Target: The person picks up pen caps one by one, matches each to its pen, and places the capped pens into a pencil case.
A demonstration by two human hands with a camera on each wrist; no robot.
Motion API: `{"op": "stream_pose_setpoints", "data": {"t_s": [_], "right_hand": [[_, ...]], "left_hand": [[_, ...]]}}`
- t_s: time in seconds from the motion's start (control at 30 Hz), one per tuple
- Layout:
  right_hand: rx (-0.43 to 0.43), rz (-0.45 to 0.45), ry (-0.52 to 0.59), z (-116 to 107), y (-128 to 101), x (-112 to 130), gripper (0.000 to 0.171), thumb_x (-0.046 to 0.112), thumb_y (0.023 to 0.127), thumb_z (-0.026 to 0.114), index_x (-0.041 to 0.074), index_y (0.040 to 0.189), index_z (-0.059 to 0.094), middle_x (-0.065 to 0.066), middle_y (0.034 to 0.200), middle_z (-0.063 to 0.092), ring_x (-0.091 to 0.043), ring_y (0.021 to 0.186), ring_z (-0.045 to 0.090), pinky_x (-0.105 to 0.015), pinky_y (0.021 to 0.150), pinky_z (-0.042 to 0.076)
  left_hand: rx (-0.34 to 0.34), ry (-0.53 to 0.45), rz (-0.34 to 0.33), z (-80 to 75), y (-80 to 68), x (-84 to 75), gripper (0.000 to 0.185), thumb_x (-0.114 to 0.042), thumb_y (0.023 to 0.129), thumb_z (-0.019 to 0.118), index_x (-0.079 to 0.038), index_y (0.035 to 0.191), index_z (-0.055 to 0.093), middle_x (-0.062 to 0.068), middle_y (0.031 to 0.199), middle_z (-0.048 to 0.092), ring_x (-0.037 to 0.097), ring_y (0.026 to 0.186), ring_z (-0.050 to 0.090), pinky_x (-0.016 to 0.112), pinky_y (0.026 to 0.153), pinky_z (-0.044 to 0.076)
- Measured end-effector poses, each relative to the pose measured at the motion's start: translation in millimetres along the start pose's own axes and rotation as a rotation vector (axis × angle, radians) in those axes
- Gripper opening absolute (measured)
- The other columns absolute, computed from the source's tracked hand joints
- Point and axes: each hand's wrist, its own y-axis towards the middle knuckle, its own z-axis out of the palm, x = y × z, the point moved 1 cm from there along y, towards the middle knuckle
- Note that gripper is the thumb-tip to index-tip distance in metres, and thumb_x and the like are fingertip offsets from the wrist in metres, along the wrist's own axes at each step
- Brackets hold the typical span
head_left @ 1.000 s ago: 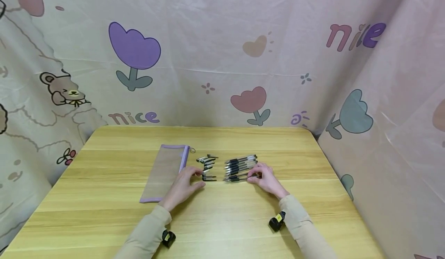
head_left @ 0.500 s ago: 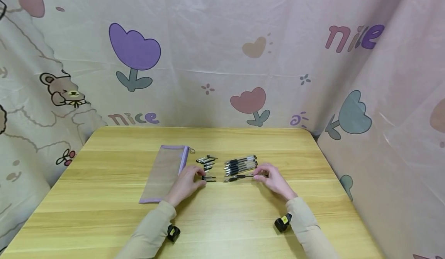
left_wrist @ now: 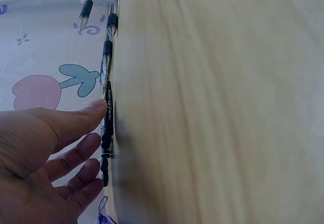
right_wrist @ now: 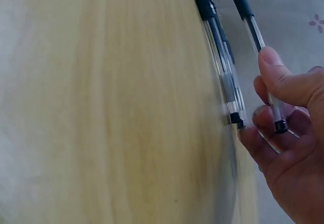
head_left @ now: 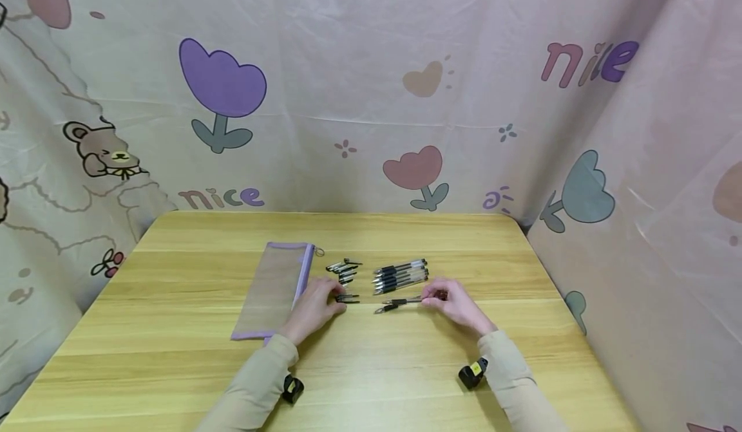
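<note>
Between my right thumb and fingers I hold a gel pen (right_wrist: 247,10) with a clear barrel and black grip. In the right wrist view it is raised above other pens (right_wrist: 215,37) on the table. In the head view my right hand (head_left: 455,303) is right of the pen row (head_left: 401,276). My left hand (head_left: 313,306) is at the near end of a group of black pen caps (head_left: 348,274). In the left wrist view its thumb tip is right at a black cap (left_wrist: 108,102), its other fingers loosely bent and spread.
A mesh zip pouch (head_left: 269,290) with purple edging lies left of the caps, partly under my left forearm. The wooden table (head_left: 371,367) meets a patterned curtain (head_left: 324,97) at the back. Black wrist cameras (head_left: 473,374) hang at both sleeves.
My right hand has moved right and slightly down, separating the held pen from the row. Two near pens now show apart from the others. The left hand has shifted slightly right.
</note>
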Motion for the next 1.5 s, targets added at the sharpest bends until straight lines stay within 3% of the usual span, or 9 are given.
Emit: {"op": "stream_pose_setpoints", "data": {"t_s": [0.47, 0.8, 1.0, 1.27, 1.5], "right_hand": [[-0.003, 0.042, 0.054, -3.2, 1.0, 0.6, 0.013, 0.009, 0.089, 0.073, 0.002, 0.100, 0.073, -0.011, 0.092, 0.069, -0.006, 0.080, 0.057, -0.018, 0.073, 0.051], [-0.034, 0.064, 0.072, -4.0, 4.7, -2.5, 0.013, 0.002, 0.088, 0.073, -0.004, 0.099, 0.072, -0.016, 0.091, 0.068, -0.006, 0.076, 0.055, -0.017, 0.067, 0.048], [-0.050, 0.041, 0.064, -3.5, 5.8, 0.3, 0.011, 0.004, 0.087, 0.074, -0.002, 0.097, 0.073, -0.012, 0.089, 0.067, -0.001, 0.074, 0.054, -0.017, 0.066, 0.048], [-0.050, 0.046, 0.073, -4.0, 3.5, 0.9, 0.010, 0.008, 0.086, 0.075, 0.005, 0.096, 0.074, -0.006, 0.088, 0.066, -0.005, 0.075, 0.056, -0.018, 0.067, 0.050], [-0.042, 0.070, 0.074, -5.1, 3.3, 5.7, 0.013, 0.004, 0.087, 0.074, -0.002, 0.098, 0.073, -0.013, 0.091, 0.067, -0.006, 0.075, 0.055, -0.016, 0.067, 0.048]], "left_hand": [[-0.014, 0.050, 0.035, 4.9, 2.9, 2.2, 0.018, -0.009, 0.080, 0.083, -0.011, 0.095, 0.073, 0.004, 0.097, 0.071, 0.027, 0.102, 0.060, 0.047, 0.097, 0.049], [-0.005, 0.047, 0.005, 3.7, 4.6, 2.5, 0.014, -0.008, 0.080, 0.083, -0.012, 0.089, 0.073, 0.001, 0.090, 0.069, 0.019, 0.092, 0.058, 0.041, 0.089, 0.050], [0.005, 0.053, 0.000, 3.1, 4.2, 2.6, 0.012, -0.006, 0.080, 0.082, -0.011, 0.087, 0.075, 0.001, 0.087, 0.068, 0.019, 0.091, 0.058, 0.041, 0.088, 0.050], [0.018, 0.045, -0.015, 2.2, 4.1, 2.1, 0.011, -0.005, 0.080, 0.081, -0.011, 0.084, 0.073, 0.000, 0.085, 0.067, 0.017, 0.089, 0.056, 0.039, 0.085, 0.049], [0.020, 0.020, -0.023, -0.1, 2.9, 1.2, 0.010, -0.006, 0.082, 0.080, -0.011, 0.087, 0.073, 0.000, 0.086, 0.069, 0.017, 0.090, 0.057, 0.039, 0.086, 0.051]]}}
